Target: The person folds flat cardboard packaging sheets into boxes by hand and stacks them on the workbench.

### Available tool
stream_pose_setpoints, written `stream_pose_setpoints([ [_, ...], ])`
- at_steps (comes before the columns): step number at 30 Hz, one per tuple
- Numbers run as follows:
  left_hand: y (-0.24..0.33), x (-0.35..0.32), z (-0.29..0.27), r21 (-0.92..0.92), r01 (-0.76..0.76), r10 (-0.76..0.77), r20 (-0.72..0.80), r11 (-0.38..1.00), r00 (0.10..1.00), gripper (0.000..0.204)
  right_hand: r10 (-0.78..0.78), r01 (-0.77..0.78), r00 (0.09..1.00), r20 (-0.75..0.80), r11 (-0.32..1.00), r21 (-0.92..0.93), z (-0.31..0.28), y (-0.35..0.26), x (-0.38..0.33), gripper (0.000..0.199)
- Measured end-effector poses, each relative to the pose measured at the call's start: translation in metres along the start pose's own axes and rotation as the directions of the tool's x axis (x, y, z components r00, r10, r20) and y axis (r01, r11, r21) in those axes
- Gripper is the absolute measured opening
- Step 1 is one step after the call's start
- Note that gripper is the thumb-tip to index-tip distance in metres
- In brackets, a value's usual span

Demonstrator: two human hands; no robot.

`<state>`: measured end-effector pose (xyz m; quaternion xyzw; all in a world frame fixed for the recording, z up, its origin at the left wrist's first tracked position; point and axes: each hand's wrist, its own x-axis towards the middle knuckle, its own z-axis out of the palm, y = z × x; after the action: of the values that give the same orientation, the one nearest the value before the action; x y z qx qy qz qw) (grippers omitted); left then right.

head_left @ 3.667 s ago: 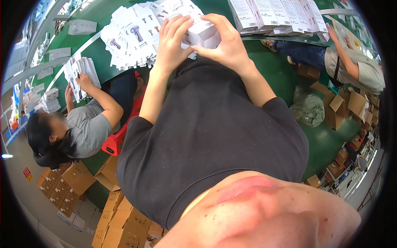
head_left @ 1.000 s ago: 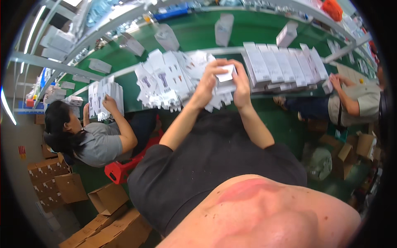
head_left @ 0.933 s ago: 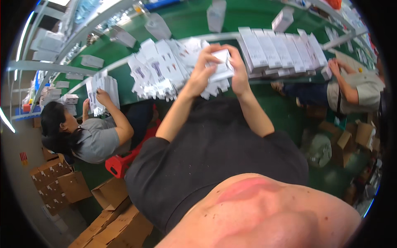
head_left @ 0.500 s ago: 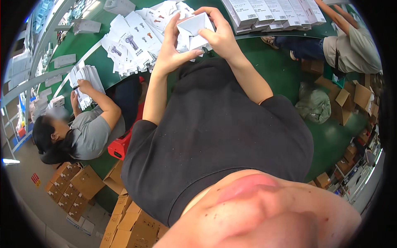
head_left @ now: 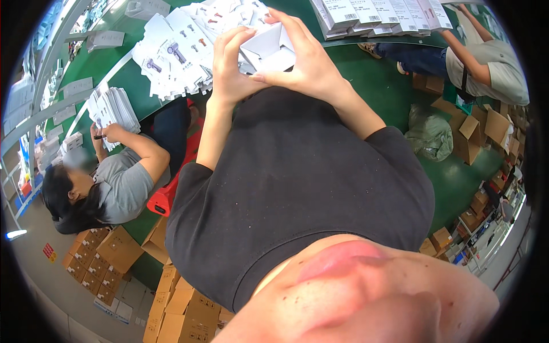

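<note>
A small white cardboard box (head_left: 267,50) is held up between both my hands, above the edge of the green table (head_left: 114,63). My left hand (head_left: 233,63) grips its left side, fingers bent over the top edge. My right hand (head_left: 309,60) wraps its right side, thumb under the box. The box's flaps look partly folded. Behind the box, several flat white box blanks with printed pictures (head_left: 177,54) are fanned out on the table.
Stacks of white packages (head_left: 377,14) lie at the table's far right. A co-worker in grey (head_left: 120,177) sits to my left with a stack of white blanks (head_left: 111,108). Another person (head_left: 486,63) sits at right. Brown cartons (head_left: 108,263) stand on the floor, and a red stool (head_left: 166,197).
The view has swung down since a second ago. My hands have kept hold of the white box, turning and folding it closer to my chest.
</note>
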<state>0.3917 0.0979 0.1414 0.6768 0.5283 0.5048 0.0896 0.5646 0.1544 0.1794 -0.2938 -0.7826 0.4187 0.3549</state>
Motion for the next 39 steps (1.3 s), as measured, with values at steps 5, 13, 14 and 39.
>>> stream_pose_setpoints([
  [5,-0.004,0.005,0.012,0.050,-0.067,0.068,-0.010,0.996,0.998,0.090,0.018,-0.017,0.999,-0.047,0.999,0.039,0.005,0.001,-0.005,0.060],
  [13,0.000,0.007,0.004,-0.072,0.050,-0.035,0.196,0.996,0.980,0.094,0.187,-0.188,0.982,0.022,0.974,0.127,0.008,0.014,-0.017,0.058],
  [14,0.000,0.004,0.004,-0.091,0.085,-0.065,0.198,0.992,0.978,0.095,0.164,-0.165,0.986,0.016,0.980,0.108,0.010,0.017,-0.018,0.057],
  [39,-0.072,-0.044,-0.047,0.655,0.178,-0.392,0.194,0.734,0.899,0.087,-0.292,0.040,0.890,-0.350,0.814,-0.580,-0.111,0.090,0.002,0.060],
])
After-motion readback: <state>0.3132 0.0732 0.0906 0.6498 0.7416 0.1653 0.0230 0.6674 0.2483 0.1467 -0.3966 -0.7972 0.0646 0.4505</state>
